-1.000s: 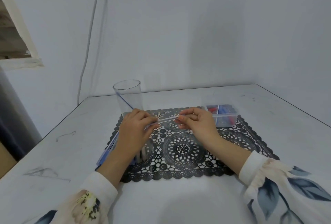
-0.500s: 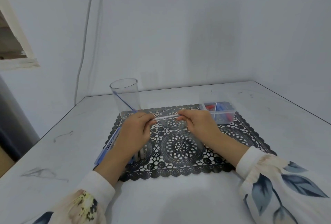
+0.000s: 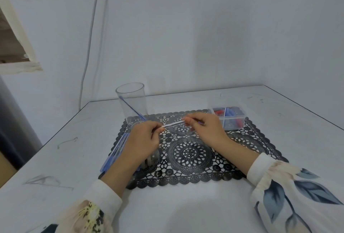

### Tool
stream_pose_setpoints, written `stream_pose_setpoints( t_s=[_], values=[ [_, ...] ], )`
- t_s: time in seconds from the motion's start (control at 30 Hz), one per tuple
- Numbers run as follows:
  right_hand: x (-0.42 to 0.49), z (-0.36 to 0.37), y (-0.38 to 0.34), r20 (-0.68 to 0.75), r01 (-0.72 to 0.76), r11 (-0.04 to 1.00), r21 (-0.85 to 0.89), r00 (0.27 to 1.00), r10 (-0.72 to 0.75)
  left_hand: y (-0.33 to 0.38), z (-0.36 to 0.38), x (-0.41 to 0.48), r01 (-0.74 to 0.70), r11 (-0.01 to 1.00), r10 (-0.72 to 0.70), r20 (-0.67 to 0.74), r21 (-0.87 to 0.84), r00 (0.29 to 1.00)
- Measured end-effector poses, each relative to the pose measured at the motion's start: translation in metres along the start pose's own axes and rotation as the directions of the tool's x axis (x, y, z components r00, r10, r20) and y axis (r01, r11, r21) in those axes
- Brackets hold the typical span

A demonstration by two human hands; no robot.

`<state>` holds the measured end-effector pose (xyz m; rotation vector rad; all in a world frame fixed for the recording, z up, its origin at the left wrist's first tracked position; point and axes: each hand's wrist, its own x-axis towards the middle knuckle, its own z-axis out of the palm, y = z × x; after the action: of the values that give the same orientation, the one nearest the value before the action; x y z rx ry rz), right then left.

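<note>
A thin clear pen barrel (image 3: 173,124) stretches between my two hands above the black lace placemat (image 3: 189,153). My left hand (image 3: 144,140) pinches its left end. My right hand (image 3: 204,127) pinches its right end with curled fingers. A clear plastic cup (image 3: 132,102) stands at the mat's back left with one blue pen (image 3: 133,109) leaning inside it. Under my left wrist lie several blue pens (image 3: 116,153), partly hidden.
A small clear compartment box (image 3: 229,118) with red and blue pieces sits on the mat's back right corner. The white table (image 3: 279,121) meets the walls behind and to the right. Its left edge drops off near a dark curtain. A cable hangs down the back wall.
Both hands stay on the pen barrel. They sit slightly farther apart, so more of the barrel shows between them. The camera has tilted a little.
</note>
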<state>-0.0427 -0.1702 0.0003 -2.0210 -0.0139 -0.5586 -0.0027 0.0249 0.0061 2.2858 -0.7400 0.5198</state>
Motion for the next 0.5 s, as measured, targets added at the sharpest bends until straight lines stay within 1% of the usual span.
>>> stream_pose_setpoints(
  t_s=[0.03,0.07,0.1,0.13,0.17,0.27,0.33,0.43,0.5],
  values=[
    [0.000,0.000,-0.002,0.016,-0.091,0.985,0.147,0.996,0.090,-0.001,-0.001,0.000,-0.020,1.000,0.020,-0.003,0.007,1.000],
    [-0.001,0.000,-0.003,0.046,-0.174,0.938,0.300,0.985,0.168,-0.003,-0.001,0.001,-0.042,0.999,0.042,-0.001,0.022,0.999],
    [-0.001,0.001,-0.005,0.090,-0.243,0.865,0.440,0.970,0.227,-0.004,-0.001,0.001,-0.064,0.997,0.064,0.000,0.040,0.998],
    [-0.002,0.001,-0.006,0.121,-0.283,0.798,0.533,0.958,0.260,-0.005,-0.001,0.001,-0.082,0.995,0.082,0.001,0.057,0.997],
    [-0.002,0.001,-0.007,0.128,-0.298,0.763,0.574,0.953,0.276,-0.005,-0.001,0.001,-0.094,0.993,0.094,0.000,0.067,0.996],
    [-0.003,0.001,-0.010,0.096,-0.277,0.728,0.627,0.955,0.281,-0.005,-0.002,0.001,-0.099,0.993,0.098,0.004,0.069,0.995],
    [-0.003,0.000,-0.012,0.100,-0.275,0.702,0.657,0.955,0.280,-0.005,-0.003,0.002,-0.105,0.992,0.105,0.007,0.068,0.994],
    [-0.002,-0.002,-0.009,0.175,-0.343,0.629,0.697,0.933,0.315,-0.006,-0.003,0.002,-0.120,0.989,0.119,0.016,0.084,0.993],
    [-0.001,-0.002,-0.006,0.217,-0.398,0.625,0.672,0.912,0.348,-0.006,-0.003,0.001,-0.130,0.988,0.127,0.031,0.085,0.991]
  ],
)
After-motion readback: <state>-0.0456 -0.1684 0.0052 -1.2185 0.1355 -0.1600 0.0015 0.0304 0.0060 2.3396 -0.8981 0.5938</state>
